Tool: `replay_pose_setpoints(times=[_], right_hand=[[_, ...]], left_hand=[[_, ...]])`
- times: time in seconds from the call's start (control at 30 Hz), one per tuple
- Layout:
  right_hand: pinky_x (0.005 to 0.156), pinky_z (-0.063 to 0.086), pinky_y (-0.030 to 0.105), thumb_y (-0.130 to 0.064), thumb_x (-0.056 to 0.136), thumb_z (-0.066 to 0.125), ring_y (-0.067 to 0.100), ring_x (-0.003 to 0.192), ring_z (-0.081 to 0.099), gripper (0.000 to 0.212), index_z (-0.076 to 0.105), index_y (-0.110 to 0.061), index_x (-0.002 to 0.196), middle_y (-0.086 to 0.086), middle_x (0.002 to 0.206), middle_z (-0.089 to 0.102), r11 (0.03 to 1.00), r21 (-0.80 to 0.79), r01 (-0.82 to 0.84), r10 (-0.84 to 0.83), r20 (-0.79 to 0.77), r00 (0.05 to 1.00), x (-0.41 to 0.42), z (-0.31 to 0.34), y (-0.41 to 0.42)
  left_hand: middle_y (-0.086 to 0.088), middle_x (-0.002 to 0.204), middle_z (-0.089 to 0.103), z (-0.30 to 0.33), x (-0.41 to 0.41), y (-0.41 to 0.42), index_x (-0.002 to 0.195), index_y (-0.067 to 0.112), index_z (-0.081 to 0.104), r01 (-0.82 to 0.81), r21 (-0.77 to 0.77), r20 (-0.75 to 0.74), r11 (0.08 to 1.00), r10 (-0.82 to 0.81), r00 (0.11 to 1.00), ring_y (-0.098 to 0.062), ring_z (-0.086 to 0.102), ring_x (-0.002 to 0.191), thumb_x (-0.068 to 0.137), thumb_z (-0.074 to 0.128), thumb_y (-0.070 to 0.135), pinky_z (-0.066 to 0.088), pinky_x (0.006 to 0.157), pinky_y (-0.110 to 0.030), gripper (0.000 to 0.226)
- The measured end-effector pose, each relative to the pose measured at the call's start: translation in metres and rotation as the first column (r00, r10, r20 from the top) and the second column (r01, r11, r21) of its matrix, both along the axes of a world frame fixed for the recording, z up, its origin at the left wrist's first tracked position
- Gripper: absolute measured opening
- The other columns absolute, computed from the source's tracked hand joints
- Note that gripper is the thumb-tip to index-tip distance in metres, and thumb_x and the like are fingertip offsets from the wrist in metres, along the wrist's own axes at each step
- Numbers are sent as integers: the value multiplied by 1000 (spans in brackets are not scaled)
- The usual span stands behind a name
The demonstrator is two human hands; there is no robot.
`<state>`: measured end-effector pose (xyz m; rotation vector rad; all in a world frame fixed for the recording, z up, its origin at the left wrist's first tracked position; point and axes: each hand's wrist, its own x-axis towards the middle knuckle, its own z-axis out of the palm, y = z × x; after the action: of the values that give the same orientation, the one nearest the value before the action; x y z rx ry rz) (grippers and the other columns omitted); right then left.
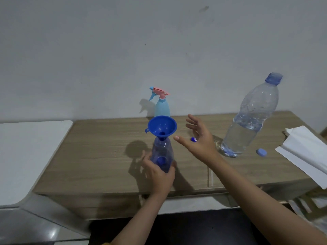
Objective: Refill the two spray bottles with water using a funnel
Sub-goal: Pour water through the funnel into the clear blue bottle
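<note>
A clear blue spray bottle point(161, 152) without its head stands near the table's front, and a blue funnel point(162, 127) sits in its neck. My left hand point(158, 175) grips the bottle's base. My right hand point(198, 138) hovers open just right of the funnel, fingers spread, holding nothing. A light blue spray bottle point(162, 107) with a pink and blue trigger head stands at the back by the wall. A large clear water bottle point(251, 119), uncapped and about half full, stands at the right.
The water bottle's blue cap point(261, 152) lies on the wooden table point(106, 156) beside it. A small blue part point(193, 139) shows behind my right hand. White paper sheets point(307, 152) overhang the right edge. A white surface point(26, 156) adjoins the left.
</note>
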<state>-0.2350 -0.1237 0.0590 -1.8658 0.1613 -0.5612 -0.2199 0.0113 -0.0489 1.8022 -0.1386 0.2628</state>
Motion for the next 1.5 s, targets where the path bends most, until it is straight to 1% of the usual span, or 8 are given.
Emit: replay_pose_setpoints(times=[0.1,0.23,0.37,0.5,0.67,0.9,1.1,1.5], right_hand=[[97,48,29,-28,72,83,12,112,57,62,53,-16,125,-2,119,56,962,-158,223,-190,200,961,-19,-1,-22],[97,42,35,-26,74,79,24,110,51,54,56,-4,118,15,115,55,727,-292,621,-425,519,741,-40,3,-80],[103,36,48,-35,70,80,29,121,41,73,47,-14,131,19,128,43,605,-208,769,-609,501,615,-47,16,-147],[107,36,37,-39,71,80,26,127,38,95,29,-14,146,16,137,38,711,-303,634,-471,465,750,-46,33,-199],[104,37,25,-46,67,82,8,123,42,110,19,-15,151,-21,137,31,831,-367,418,-252,421,871,-37,44,-219],[102,43,27,-44,65,84,9,117,49,111,18,-20,151,-37,134,27,875,-366,316,-142,430,892,-24,51,-218],[83,49,18,-42,62,86,12,99,57,111,20,-24,150,-4,117,49,865,-338,370,-201,441,875,-17,41,-215],[65,33,-3,-46,60,75,-1,83,50,92,30,-32,139,-6,112,55,823,-523,223,10,405,914,-12,54,-184]], left_hand=[[-21,133,31,-7,-6,-10,118,24,26,-60,-12,-21,998,60,998,-37,40,125,61,81,27,45,100,-47,79],[-13,147,24,3,-2,-21,139,8,20,-161,-61,-52,985,158,986,-13,28,131,63,86,16,28,105,-23,101],[-11,140,43,2,10,-25,138,11,31,-180,-48,-81,983,176,981,-21,45,125,67,83,17,37,101,-30,89],[-5,121,61,4,8,-24,130,18,44,-212,131,-56,969,220,974,-26,59,107,72,78,27,48,87,-36,68],[-7,133,51,16,7,-27,138,16,28,-227,176,-40,958,238,971,-28,53,118,67,82,33,47,92,-43,91],[-13,151,24,57,18,-45,145,15,8,-265,-112,64,958,273,960,-25,35,135,53,89,37,35,110,-40,124],[-7,140,41,78,18,-57,144,17,17,-256,-172,88,951,274,958,-21,53,116,66,83,33,48,91,-34,104],[-6,132,50,85,19,-54,141,19,26,-239,-197,83,951,259,962,-16,61,99,69,82,27,52,79,-26,91]])
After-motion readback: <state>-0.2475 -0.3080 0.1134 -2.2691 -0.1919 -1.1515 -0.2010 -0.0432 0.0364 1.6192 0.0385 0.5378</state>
